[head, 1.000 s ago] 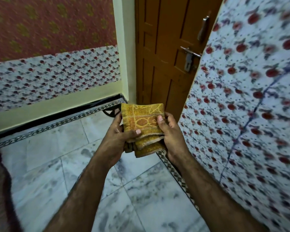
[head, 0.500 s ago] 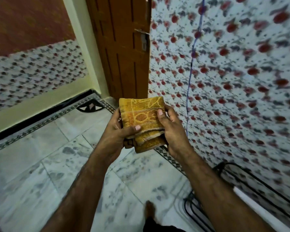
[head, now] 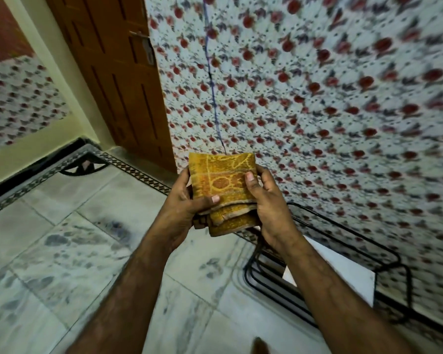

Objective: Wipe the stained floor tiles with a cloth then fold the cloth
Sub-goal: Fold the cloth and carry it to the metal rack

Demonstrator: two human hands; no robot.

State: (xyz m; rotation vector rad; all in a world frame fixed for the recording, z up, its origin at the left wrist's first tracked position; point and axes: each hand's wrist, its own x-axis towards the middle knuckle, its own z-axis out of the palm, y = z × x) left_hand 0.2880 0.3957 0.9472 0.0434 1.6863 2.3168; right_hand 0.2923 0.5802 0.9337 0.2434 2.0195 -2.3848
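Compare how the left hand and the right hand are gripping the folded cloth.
The left hand lays its thumb across the lower front of the cloth, pointing sideways; the right hand sets its thumb upright along the cloth's right edge. The left hand's fingers are hidden behind the cloth; the right hand's fingers curl behind its right edge, partly in sight. Both grips are closed on the same folded cloth, held off the floor.

brown door (head: 118, 80), black wire rack (head: 343, 272), floral wall (head: 330, 98)

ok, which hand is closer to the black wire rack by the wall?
Right. The right hand holds the cloth directly above the wire rack's near end; the left hand grips the cloth's other side, farther from it.
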